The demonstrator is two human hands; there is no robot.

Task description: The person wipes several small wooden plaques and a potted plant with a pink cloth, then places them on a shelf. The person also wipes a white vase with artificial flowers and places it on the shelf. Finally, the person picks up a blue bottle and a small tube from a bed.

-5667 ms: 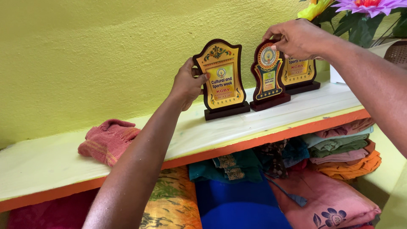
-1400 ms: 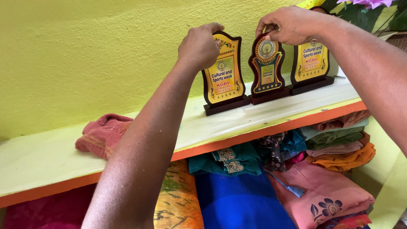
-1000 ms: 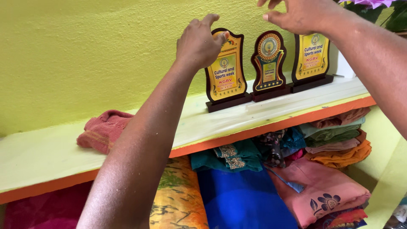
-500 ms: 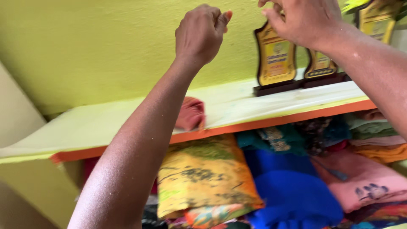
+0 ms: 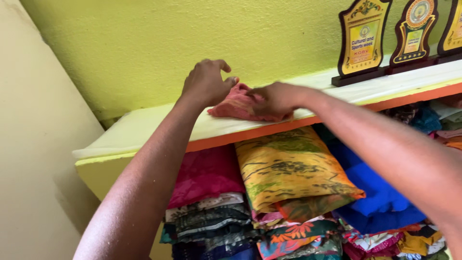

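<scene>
Reaching onto the pale shelf [image 5: 144, 130] with both hands, meeting at a crumpled reddish-pink cloth [image 5: 236, 103]. Hovering at the cloth's left edge: left hand [image 5: 206, 84], fingers loosely curled and partly spread, thumb tip near the fabric, gripping nothing as far as can be judged. Pressing down on the cloth's right half: right hand [image 5: 276, 98], fingers flattened over the folds, closing on the fabric but not yet lifting it. Lying just under both palms, near the shelf's orange front lip, bunched and unfolded. Standing upright well to the right of the right hand: three gold-and-brown plaques [image 5: 363, 41], untouched. Sitting below the hands: stacked folded fabrics [image 5: 288, 168]. Judging cloth handling as only beginning; gathering and lifting outstanding.
</scene>
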